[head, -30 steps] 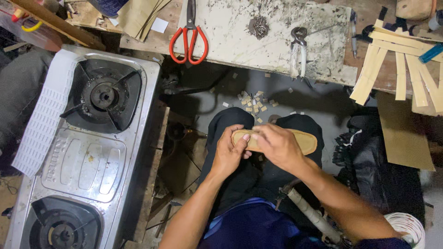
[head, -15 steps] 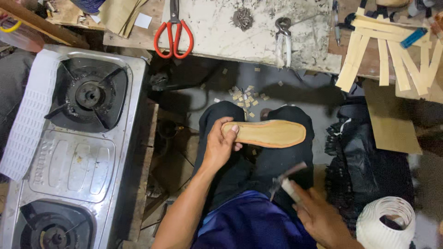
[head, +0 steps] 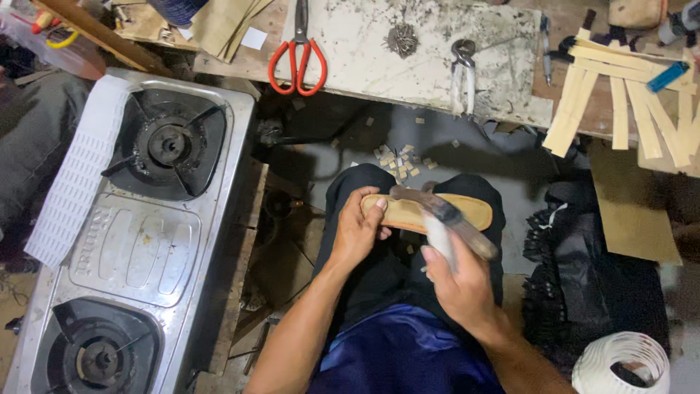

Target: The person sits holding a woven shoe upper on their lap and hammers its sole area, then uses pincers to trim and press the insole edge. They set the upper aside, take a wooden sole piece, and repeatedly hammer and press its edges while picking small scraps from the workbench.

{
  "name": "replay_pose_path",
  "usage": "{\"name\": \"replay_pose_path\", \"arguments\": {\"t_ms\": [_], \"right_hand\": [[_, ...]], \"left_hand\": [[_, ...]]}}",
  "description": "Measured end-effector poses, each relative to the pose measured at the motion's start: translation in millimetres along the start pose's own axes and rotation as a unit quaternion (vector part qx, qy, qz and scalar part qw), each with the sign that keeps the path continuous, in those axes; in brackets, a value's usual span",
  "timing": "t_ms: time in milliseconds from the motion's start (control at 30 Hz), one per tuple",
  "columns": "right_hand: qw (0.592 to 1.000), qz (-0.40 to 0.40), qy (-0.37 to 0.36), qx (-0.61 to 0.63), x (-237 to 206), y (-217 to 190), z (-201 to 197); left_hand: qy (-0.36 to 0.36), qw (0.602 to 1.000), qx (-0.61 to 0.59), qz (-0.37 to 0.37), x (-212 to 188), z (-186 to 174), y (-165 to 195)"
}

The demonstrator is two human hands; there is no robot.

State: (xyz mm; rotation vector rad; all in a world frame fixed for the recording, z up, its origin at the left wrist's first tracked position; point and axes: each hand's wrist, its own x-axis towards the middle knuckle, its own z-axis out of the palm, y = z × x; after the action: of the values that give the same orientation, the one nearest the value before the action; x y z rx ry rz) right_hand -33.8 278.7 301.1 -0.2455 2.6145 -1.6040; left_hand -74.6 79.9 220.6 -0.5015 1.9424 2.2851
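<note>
A tan shoe insole (head: 477,210) lies across my lap, long axis left to right. My left hand (head: 359,230) grips its left end, thumb on top. My right hand (head: 456,284) holds a tool (head: 445,215) with a pale wrapped handle, raised over the middle of the insole; its head is blurred by motion. Both forearms reach up from the bottom of the head view, over dark trousers and a blue shirt.
A steel two-burner gas stove (head: 138,241) stands at the left. On the worn bench above lie red-handled scissors (head: 297,62), pincers (head: 461,69) and small nails. Tan strips (head: 620,109) sit at the upper right, a white roll (head: 620,365) at the lower right, scraps on the floor.
My right hand left the insole, dropped to the lower right, took up the tool and has now brought it up over the insole. My left hand keeps hold of the insole.
</note>
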Motion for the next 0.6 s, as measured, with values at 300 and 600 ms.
{"name": "replay_pose_path", "arguments": {"t_ms": [300, 600], "right_hand": [[0.989, 0.150, -0.017, 0.001, -4.5, 27.3, 13.8], [0.995, 0.097, -0.027, -0.004, -3.8, 22.0, 8.4]], "left_hand": [[-0.006, 1.000, 0.003, -0.011, 2.5, 1.9, 1.8], [-0.011, 1.000, -0.001, -0.012, 0.2, 2.9, 0.8]]}}
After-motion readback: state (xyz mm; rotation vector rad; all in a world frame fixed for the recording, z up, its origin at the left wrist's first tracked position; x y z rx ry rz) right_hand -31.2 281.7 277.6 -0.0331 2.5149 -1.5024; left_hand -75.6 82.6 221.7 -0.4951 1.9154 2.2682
